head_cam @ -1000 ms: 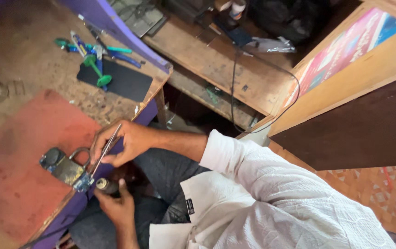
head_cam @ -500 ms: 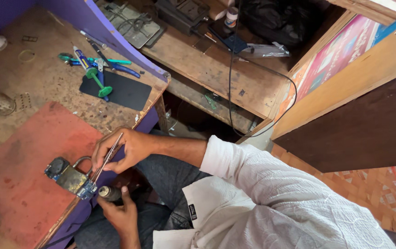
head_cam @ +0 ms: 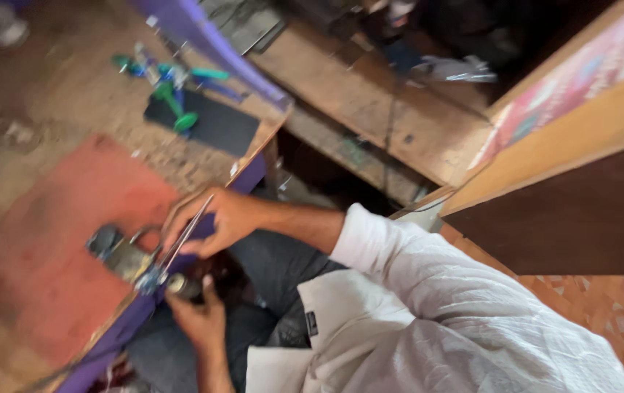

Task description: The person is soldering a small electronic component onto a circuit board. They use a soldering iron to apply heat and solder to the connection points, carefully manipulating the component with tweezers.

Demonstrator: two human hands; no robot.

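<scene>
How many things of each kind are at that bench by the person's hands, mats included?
mats: 2, the red mat and the black mat
tweezers: 1, in the right hand
small electronic piece: 1
small cylinder: 1, in the left hand
Total: 5. The green-handled tools are too blurred to count.

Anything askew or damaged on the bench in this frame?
Nothing clearly damaged or spilled. The small grey device sits at the very edge of the red mat, overhanging toward the person's lap. The right hand works thin metal tweezers on it. Motion blur hides finer detail.
</scene>
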